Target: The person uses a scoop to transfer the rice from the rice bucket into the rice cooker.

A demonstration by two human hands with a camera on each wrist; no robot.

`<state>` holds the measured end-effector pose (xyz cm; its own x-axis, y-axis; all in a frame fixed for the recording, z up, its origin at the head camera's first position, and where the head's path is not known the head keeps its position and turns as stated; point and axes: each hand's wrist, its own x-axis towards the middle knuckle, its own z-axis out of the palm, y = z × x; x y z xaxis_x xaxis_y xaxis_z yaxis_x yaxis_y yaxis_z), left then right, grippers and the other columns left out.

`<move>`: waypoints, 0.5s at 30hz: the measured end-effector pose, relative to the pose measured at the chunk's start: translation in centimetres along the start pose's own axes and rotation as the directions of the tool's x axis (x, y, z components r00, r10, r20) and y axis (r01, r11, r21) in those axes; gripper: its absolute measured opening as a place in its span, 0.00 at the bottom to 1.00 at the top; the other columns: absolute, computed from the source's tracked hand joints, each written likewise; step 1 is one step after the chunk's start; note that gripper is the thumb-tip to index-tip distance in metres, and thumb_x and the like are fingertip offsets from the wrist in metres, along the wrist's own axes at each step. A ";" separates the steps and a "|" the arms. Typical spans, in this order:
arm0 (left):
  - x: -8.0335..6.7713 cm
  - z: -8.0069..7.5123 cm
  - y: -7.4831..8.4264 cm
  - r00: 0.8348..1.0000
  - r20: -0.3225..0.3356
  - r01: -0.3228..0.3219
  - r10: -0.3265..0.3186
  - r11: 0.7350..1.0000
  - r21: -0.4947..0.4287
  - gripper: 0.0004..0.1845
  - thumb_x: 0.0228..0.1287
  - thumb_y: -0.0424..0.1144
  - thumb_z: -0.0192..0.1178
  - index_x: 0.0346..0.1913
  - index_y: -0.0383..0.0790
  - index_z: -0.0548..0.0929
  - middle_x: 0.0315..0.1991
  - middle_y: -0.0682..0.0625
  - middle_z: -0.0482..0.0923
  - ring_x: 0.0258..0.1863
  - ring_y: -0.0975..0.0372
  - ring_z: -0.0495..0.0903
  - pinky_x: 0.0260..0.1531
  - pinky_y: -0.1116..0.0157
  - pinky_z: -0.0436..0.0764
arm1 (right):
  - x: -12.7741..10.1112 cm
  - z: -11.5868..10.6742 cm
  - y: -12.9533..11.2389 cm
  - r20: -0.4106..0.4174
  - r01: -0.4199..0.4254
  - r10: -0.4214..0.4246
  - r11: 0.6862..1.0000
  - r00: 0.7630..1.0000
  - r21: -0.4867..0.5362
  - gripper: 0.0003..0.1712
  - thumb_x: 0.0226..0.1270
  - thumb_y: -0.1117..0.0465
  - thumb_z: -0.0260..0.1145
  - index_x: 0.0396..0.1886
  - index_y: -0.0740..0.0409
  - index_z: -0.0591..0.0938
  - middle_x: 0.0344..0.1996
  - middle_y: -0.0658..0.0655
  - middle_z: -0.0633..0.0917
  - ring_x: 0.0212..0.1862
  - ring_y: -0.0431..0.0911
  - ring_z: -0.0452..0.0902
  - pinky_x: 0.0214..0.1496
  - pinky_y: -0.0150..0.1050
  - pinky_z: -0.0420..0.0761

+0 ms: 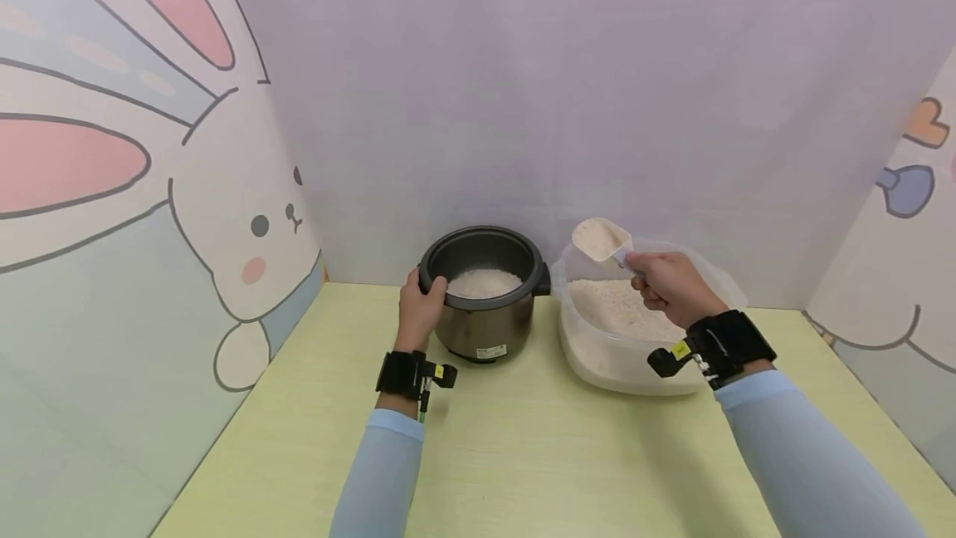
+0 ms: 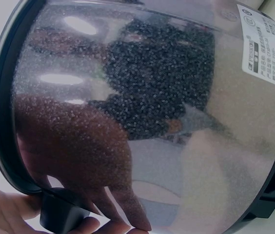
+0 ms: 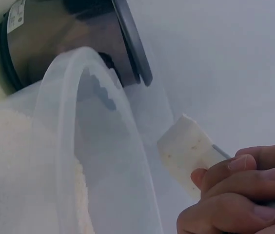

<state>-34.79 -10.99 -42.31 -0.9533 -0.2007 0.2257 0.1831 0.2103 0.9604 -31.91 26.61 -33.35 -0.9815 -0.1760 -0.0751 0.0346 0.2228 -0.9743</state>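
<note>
While the left hand [image 1: 420, 305] curls round the rim of the cooker [image 1: 484, 293] at table centre, right hand [image 1: 670, 282] pinching a rice-filled scoop [image 1: 602, 239] above the tub [image 1: 597, 355] just right

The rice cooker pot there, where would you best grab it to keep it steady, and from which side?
Grip the rice cooker pot at its dark rim, by the small side handles. The left hand already holds the left handle from the outer left, fingers curled round the edge. The smooth, shiny round wall offers little purchase, and the right side is crowded by the rice tub, so the left looks best.
</note>
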 end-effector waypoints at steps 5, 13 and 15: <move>0.0 0.0 0.0 1.000 -0.006 -0.001 0.001 1.000 0.014 0.33 0.71 0.43 0.52 0.76 0.33 0.64 0.65 0.34 0.72 0.53 0.47 0.72 0.54 0.51 0.71 | -0.1 1.5 -1.5 -0.031 -0.004 0.005 1.000 0.999 0.030 0.31 0.85 0.50 0.46 0.70 0.72 0.64 0.28 0.50 0.67 0.22 0.38 0.55 0.26 0.35 0.60; 0.0 0.0 0.1 1.000 -0.010 0.000 0.000 1.000 0.012 0.33 0.71 0.43 0.53 0.76 0.33 0.64 0.68 0.35 0.70 0.56 0.47 0.73 0.58 0.49 0.72 | 0.0 4.2 -3.5 -0.044 0.013 -0.012 0.999 0.999 0.032 0.29 0.85 0.53 0.47 0.72 0.72 0.66 0.29 0.52 0.67 0.21 0.39 0.52 0.26 0.36 0.57; 0.0 0.0 0.1 1.000 -0.009 -0.003 0.003 1.000 0.006 0.33 0.72 0.43 0.53 0.76 0.33 0.64 0.68 0.35 0.70 0.56 0.47 0.73 0.59 0.48 0.72 | 0.1 4.9 -3.9 -0.037 0.031 -0.030 0.999 0.999 0.014 0.27 0.85 0.54 0.48 0.68 0.72 0.70 0.26 0.51 0.67 0.21 0.39 0.52 0.26 0.38 0.56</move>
<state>-34.74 -10.96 -42.20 -0.9505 -0.2088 0.2302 0.1845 0.2169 0.9586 -31.21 21.04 -30.63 -0.9885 -0.1467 -0.0375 0.0069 0.2037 -0.9790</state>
